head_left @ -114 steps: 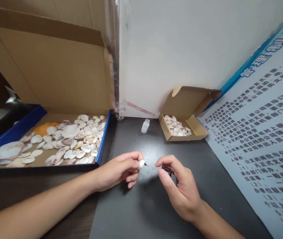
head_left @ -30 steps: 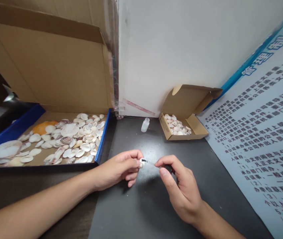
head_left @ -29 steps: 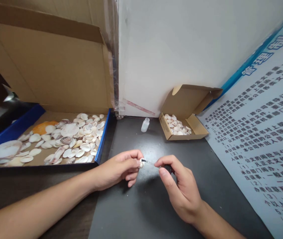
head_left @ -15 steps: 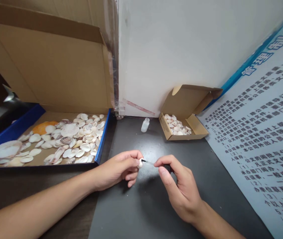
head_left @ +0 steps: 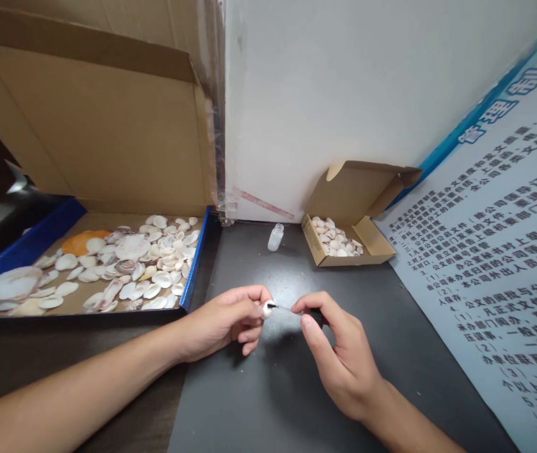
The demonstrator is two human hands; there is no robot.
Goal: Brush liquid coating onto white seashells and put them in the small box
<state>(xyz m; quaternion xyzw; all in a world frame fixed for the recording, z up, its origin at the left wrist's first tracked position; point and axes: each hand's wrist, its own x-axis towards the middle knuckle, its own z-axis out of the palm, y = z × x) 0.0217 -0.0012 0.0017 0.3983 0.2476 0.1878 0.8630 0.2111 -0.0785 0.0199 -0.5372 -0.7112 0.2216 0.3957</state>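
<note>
A small white ribbed seashell [head_left: 267,310] is pinched between the thumb and fingers of my left hand [head_left: 231,319], above the dark tabletop. My right hand [head_left: 337,348] is closed on a small brush [head_left: 283,308] with a thin clear stem, a dark tip and a black handle mostly hidden by the fingers. The brush's dark tip meets the shell at its upper right edge. Beyond the hands, an uncapped small glass bottle [head_left: 275,238] with whitish contents stands on the table.
At left, a large blue-edged cardboard box [head_left: 196,258] with its lid up holds many shells. A smaller open cardboard box [head_left: 376,242] of shells stands at back right. A white wall [head_left: 287,113] rises behind, and a printed poster [head_left: 499,264] slants along the right.
The brush in my right hand has shifted slightly at the shell, and its black handle shows a little more. My left hand keeps the shell in nearly the same place.
</note>
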